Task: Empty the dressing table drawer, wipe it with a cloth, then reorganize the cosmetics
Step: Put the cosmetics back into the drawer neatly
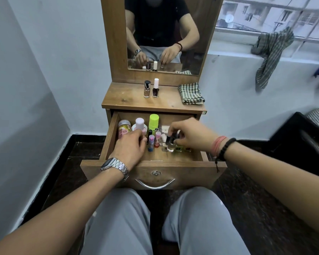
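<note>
The wooden drawer point(155, 163) of the dressing table stands pulled out, holding several cosmetics: a pink-lidded jar point(124, 130), a white bottle with a pink cap point(140, 124), a lime-green tube point(153, 122) and small lip balm sticks point(151, 143). My right hand point(190, 134) is inside the drawer, fingers shut on the dark cap of a clear nail polish bottle point(170, 145). My left hand point(132, 147) reaches in at the left with its fingers curled among the small items; whether it grips one is hidden. Two nail polish bottles point(151, 89) stand on the tabletop.
A folded checked cloth point(191, 93) lies on the right of the tabletop point(125, 98). The mirror point(164, 34) rises behind. A second striped cloth point(271, 52) hangs over the window ledge at right. A dark piece of furniture point(302, 137) stands at right. My knees are just below the drawer front.
</note>
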